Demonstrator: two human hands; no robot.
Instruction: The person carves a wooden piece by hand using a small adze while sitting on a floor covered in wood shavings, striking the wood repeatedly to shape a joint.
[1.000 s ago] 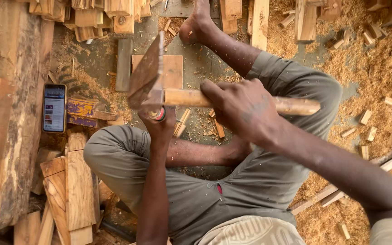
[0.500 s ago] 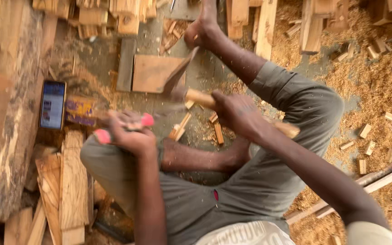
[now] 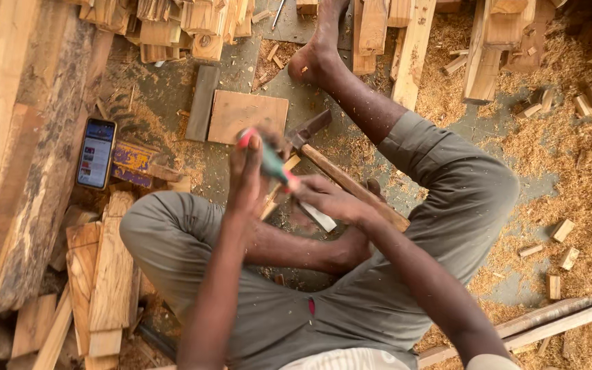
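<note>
Left hand (image 3: 248,171) grasps a green-and-red tool (image 3: 268,161), blurred, perhaps a file; right hand (image 3: 330,200) clenches the adze handle (image 3: 354,186), dressing its blade.

Soft, even daylight fills the scene, bright but without hard glare. Shadows are faint and short, pooling under the person's bent legs and beneath the stacked wood offcuts (image 3: 104,274) at lower left. The sawdust (image 3: 584,164) on the right reads warm and slightly washed. Motion blur smears the left hand (image 3: 248,171) and the red-and-green handled tool (image 3: 268,161) it grips; the right hand (image 3: 330,200) is softer too. The lit phone screen (image 3: 96,153) stays sharp. The planks at the left edge bow slightly from wide-angle distortion.
</note>
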